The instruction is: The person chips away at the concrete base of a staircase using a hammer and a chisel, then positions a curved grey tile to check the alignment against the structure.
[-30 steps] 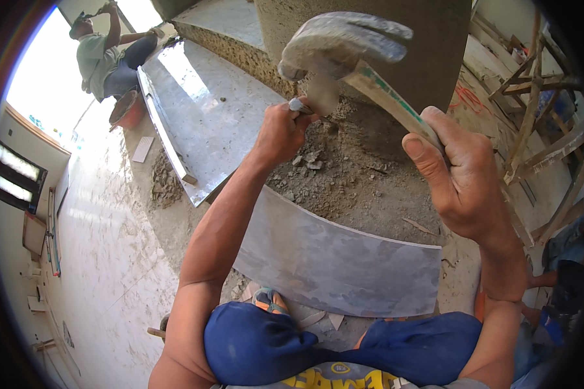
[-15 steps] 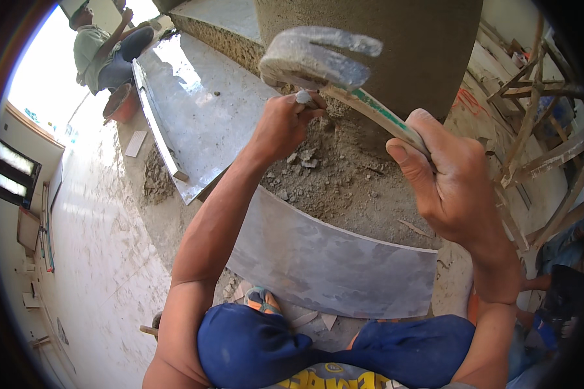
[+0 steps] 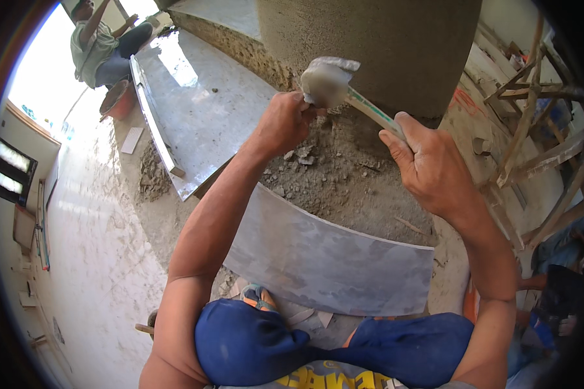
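My right hand point(image 3: 435, 162) is wrapped round the handle of a claw hammer point(image 3: 376, 114), its thumb lying along the grip. The dusty metal hammer head point(image 3: 328, 83) is at the top of my left fist, touching or almost touching it, slightly blurred. My left hand point(image 3: 282, 124) is closed round a chisel, mostly hidden by the fingers and the hammer head. Below it lies broken mortar rubble point(image 3: 305, 155) at the foot of a round plastered column point(image 3: 370, 39). Between that rubble and my knees rests a curved grey tile slab point(image 3: 331, 253).
Beyond my left arm lies a polished grey slab point(image 3: 207, 110) with a long straight bar point(image 3: 152, 123) along its edge. A co-worker point(image 3: 104, 48) sits at the far left near a reddish bucket point(image 3: 118, 100). Wooden scaffold poles point(image 3: 532, 110) stand at the right. Another person point(image 3: 564, 292) is at the lower right.
The hammer has come down and to the left, its head now against or close to the top of my left fist. My left hand has stayed nearly in place. The co-worker's arm has risen.
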`<state>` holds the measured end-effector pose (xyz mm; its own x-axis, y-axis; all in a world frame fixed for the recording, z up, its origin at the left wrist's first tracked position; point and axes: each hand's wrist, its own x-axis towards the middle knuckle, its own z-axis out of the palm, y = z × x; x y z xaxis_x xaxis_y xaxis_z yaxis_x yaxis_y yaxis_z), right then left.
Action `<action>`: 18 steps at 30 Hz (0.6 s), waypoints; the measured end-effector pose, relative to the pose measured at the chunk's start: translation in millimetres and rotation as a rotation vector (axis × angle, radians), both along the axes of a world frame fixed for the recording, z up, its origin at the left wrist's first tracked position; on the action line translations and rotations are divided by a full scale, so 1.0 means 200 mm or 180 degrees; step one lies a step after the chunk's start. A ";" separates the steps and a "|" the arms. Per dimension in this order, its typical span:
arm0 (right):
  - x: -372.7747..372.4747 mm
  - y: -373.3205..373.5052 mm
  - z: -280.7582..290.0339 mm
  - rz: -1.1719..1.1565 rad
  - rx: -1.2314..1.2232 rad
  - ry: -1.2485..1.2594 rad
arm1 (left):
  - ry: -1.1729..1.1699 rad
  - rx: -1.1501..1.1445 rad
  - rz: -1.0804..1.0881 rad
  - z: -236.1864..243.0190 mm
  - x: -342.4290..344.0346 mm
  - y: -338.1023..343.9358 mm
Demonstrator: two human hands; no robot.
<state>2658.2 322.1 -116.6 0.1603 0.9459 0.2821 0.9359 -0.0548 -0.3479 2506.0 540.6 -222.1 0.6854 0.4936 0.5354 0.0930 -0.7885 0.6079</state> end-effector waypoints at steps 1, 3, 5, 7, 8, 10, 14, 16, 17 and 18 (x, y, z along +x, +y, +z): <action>0.00 0.00 0.01 0.0064 0.0133 0.0039 | 0.0029 -0.0031 -0.0031 0.01 0.00 0.00; -0.02 -0.01 0.04 0.0186 0.0380 0.0126 | 0.0098 -0.0110 -0.0098 0.01 0.00 0.01; -0.06 -0.02 0.00 0.0378 0.0950 0.0398 | 0.0051 -0.0130 -0.0130 -0.01 -0.01 0.00; -0.06 -0.01 -0.03 0.0355 0.0846 0.0290 | 0.0055 -0.0162 -0.0061 0.00 -0.01 0.00; -0.04 0.01 -0.04 0.0231 0.0440 0.0063 | 0.0097 -0.0205 0.0026 -0.01 0.00 -0.02; -0.04 0.03 -0.03 0.0110 0.0015 -0.0041 | 0.0159 -0.0238 0.0091 0.00 -0.02 -0.02; -0.15 0.04 0.01 0.0287 0.0334 0.0423 | 0.0360 -0.0408 0.0056 0.03 -0.09 0.01; -0.16 -0.01 0.02 0.0407 0.0626 0.0573 | 0.0417 -0.0365 0.0015 0.05 -0.08 0.02; -0.15 -0.03 0.01 0.0445 0.0713 0.0658 | 0.0439 -0.0255 -0.0023 0.04 -0.06 0.04; -0.11 -0.08 0.00 0.0440 0.0812 0.0729 | 0.0454 -0.0135 -0.0107 0.02 -0.02 0.04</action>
